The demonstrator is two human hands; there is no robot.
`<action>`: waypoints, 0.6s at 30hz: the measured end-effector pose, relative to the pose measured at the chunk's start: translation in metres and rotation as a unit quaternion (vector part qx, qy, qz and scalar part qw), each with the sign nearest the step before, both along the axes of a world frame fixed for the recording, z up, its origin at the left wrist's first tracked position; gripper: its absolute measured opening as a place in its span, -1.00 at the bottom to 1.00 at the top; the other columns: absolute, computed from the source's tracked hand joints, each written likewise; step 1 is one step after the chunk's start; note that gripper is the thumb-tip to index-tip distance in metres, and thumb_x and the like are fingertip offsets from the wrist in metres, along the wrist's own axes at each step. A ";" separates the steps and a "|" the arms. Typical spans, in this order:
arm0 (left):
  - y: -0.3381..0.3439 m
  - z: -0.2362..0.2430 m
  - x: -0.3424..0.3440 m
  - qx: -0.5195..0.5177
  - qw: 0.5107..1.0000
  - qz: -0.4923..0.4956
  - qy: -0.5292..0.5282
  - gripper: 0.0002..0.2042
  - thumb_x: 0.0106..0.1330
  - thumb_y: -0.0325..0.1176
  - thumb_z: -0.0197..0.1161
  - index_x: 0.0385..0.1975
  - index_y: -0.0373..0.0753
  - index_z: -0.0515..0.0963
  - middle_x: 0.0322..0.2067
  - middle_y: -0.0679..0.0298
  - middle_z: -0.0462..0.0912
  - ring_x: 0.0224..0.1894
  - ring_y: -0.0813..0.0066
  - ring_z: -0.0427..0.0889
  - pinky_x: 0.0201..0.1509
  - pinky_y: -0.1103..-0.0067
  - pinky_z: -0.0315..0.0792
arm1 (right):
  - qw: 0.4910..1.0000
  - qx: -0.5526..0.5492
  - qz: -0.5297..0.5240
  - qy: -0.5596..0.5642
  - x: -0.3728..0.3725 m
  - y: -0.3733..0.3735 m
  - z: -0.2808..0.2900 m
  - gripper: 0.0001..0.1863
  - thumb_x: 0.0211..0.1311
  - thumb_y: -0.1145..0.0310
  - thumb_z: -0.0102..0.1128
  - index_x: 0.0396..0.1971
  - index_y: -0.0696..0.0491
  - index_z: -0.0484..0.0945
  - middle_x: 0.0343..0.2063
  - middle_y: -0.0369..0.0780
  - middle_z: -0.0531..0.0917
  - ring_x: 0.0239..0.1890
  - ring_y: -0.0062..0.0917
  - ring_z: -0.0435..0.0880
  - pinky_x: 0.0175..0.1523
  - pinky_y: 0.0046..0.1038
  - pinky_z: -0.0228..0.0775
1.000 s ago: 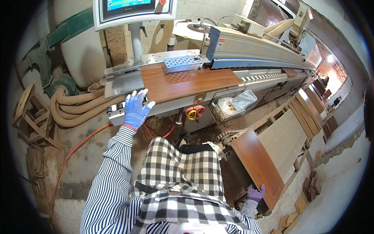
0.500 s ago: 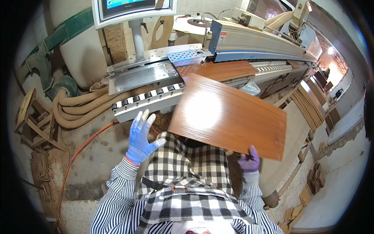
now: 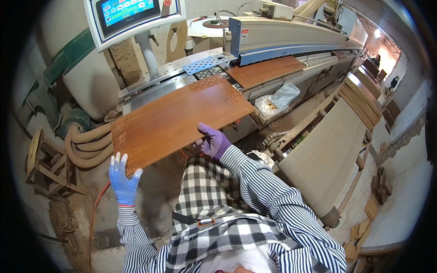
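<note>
A brown wood-grain board (image 3: pixel 177 116) lies across the near side of a long machine (image 3: pixel 291 38), its far edge over the machine's metal infeed table. My right hand (image 3: pixel 213 141), in a purple glove, is closed on the board's near edge, thumb on top and fingers underneath. At the near left corner my left hand (image 3: pixel 124 179), in a blue glove with pale fingertips, has its fingers stretched out and apart against the board's end. A second brown board (image 3: pixel 266 71) rests farther along the machine, under its blue-edged beam.
A control screen (image 3: pixel 129 13) stands at the upper left. Ribbed hoses (image 3: pixel 88 148) and a wooden stool (image 3: pixel 52 166) are at left. Beside the machine sits a tray with a clear plastic bag (image 3: pixel 286 94). At right, a belt conveyor (image 3: pixel 325 157) carries stacked boards (image 3: pixel 362 102) at its far end.
The board has moved left and turned, onto the machine's near side. My right hand has travelled left with it. My left hand has come down and left to the board's corner.
</note>
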State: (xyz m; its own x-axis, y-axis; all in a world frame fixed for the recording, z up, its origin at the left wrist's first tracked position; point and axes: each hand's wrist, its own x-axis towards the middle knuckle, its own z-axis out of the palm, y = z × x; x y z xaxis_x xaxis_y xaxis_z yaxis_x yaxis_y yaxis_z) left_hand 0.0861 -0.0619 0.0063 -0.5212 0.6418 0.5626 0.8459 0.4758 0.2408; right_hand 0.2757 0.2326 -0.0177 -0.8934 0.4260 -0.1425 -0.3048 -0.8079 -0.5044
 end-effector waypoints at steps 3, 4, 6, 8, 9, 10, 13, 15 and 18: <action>0.013 -0.001 -0.018 0.017 0.999 0.012 -0.028 -0.38 0.08 -0.14 0.43 0.15 -0.22 0.44 0.25 0.07 0.37 0.34 0.05 0.24 0.36 0.24 0.15 | 0.998 -0.045 0.022 0.043 -0.008 0.008 0.001 -0.74 0.35 0.25 0.14 -0.09 0.08 0.48 -0.24 -0.20 0.63 -0.30 -0.45 0.66 -0.25 -0.48 0.56; 0.019 -0.006 -0.028 0.020 0.999 0.019 -0.025 -0.38 0.08 -0.14 0.43 0.15 -0.22 0.44 0.26 0.07 0.37 0.33 0.04 0.25 0.36 0.24 0.16 | 0.996 -0.063 0.025 0.054 -0.008 0.009 0.002 -0.73 0.35 0.24 0.13 -0.07 0.08 0.48 -0.22 -0.18 0.63 -0.25 -0.42 0.67 -0.20 -0.46 0.57; 0.033 -0.005 -0.041 0.015 0.999 0.025 -0.022 -0.38 0.09 -0.09 0.42 0.16 -0.20 0.44 0.27 0.07 0.35 0.33 0.04 0.26 0.36 0.24 0.15 | 0.997 -0.021 0.000 0.076 0.015 0.022 -0.001 -0.64 0.37 0.23 0.10 0.04 0.12 0.43 -0.11 -0.12 0.61 -0.12 -0.34 0.66 -0.09 -0.43 0.57; 0.052 -0.006 -0.050 0.003 0.999 0.039 -0.024 -0.38 0.12 -0.05 0.39 0.16 -0.20 0.43 0.27 0.06 0.34 0.34 0.05 0.25 0.38 0.24 0.12 | 0.997 0.016 -0.043 0.067 0.059 0.032 -0.005 -0.64 0.39 0.27 0.06 0.07 0.15 0.40 -0.11 -0.11 0.60 -0.17 -0.39 0.64 -0.14 -0.49 0.54; 0.058 -0.006 -0.054 -0.004 0.999 0.047 -0.025 -0.38 0.14 -0.03 0.37 0.17 -0.20 0.43 0.28 0.06 0.34 0.34 0.06 0.24 0.39 0.24 0.10 | 0.996 0.027 -0.057 0.070 0.083 0.037 -0.013 -0.66 0.40 0.30 0.03 0.07 0.16 0.40 -0.12 -0.12 0.60 -0.23 -0.45 0.63 -0.20 -0.55 0.52; 0.065 -0.005 -0.057 -0.008 0.998 0.062 -0.028 -0.38 0.15 -0.02 0.37 0.17 -0.20 0.43 0.28 0.06 0.34 0.34 0.06 0.24 0.39 0.24 0.09 | 0.993 0.049 -0.101 0.035 0.112 0.037 -0.019 -0.67 0.41 0.32 0.01 0.07 0.15 0.40 -0.15 -0.13 0.59 -0.30 -0.52 0.58 -0.27 -0.59 0.45; 0.082 -0.002 -0.059 -0.034 0.994 0.099 -0.035 -0.38 0.18 0.01 0.34 0.18 -0.21 0.43 0.28 0.07 0.33 0.36 0.08 0.21 0.42 0.25 0.04 | 0.965 0.054 -0.234 -0.108 0.199 0.036 -0.051 -0.70 0.40 0.36 -0.01 0.06 0.10 0.42 -0.27 -0.19 0.60 -0.48 -0.65 0.41 -0.42 -0.66 0.28; 0.087 -0.002 -0.060 -0.034 0.994 0.097 -0.026 -0.41 0.22 -0.03 0.31 0.19 -0.19 0.42 0.29 0.05 0.32 0.36 0.07 0.21 0.42 0.27 0.04 | 0.981 0.029 -0.190 0.003 0.273 0.048 -0.122 -0.80 0.36 0.35 0.02 -0.10 0.07 0.49 -0.36 -0.24 0.61 -0.52 -0.66 0.45 -0.44 -0.65 0.31; 0.079 -0.006 -0.071 -0.022 0.997 0.074 -0.019 -0.45 0.26 -0.07 0.27 0.21 -0.18 0.41 0.30 0.01 0.29 0.37 0.07 0.20 0.42 0.28 0.06 | 0.880 -0.042 -0.292 -0.371 0.307 0.016 -0.164 -0.89 0.34 0.34 0.02 -0.41 -0.02 0.42 -0.58 -0.37 0.45 -0.61 -0.67 0.37 -0.54 -0.64 0.18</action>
State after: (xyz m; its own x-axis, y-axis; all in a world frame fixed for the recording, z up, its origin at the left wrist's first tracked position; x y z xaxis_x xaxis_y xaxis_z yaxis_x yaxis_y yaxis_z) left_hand 0.0153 0.0170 0.0000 -0.6321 0.5805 0.5133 0.7567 0.6053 0.2472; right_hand 0.5829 0.2487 -0.1815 -0.1727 0.7424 -0.6473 -0.2918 -0.6662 -0.6863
